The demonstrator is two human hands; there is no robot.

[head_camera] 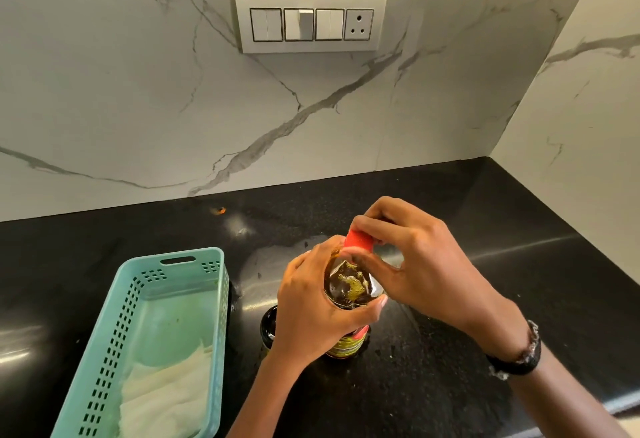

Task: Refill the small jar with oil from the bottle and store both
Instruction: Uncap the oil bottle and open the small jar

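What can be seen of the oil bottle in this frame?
The oil bottle is clear plastic, holding dark amber oil with bubbles near its shoulder. It stands upright on the black countertop, just right of a small dark jar. A red and yellow label wraps its lower part. The left hand grips its body; the right hand pinches its red cap.

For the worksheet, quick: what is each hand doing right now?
Left hand: grips the oil bottle.
Right hand: pinches the red cap.

Bright, even light; glare streaks on the black counter; edges bow outward.
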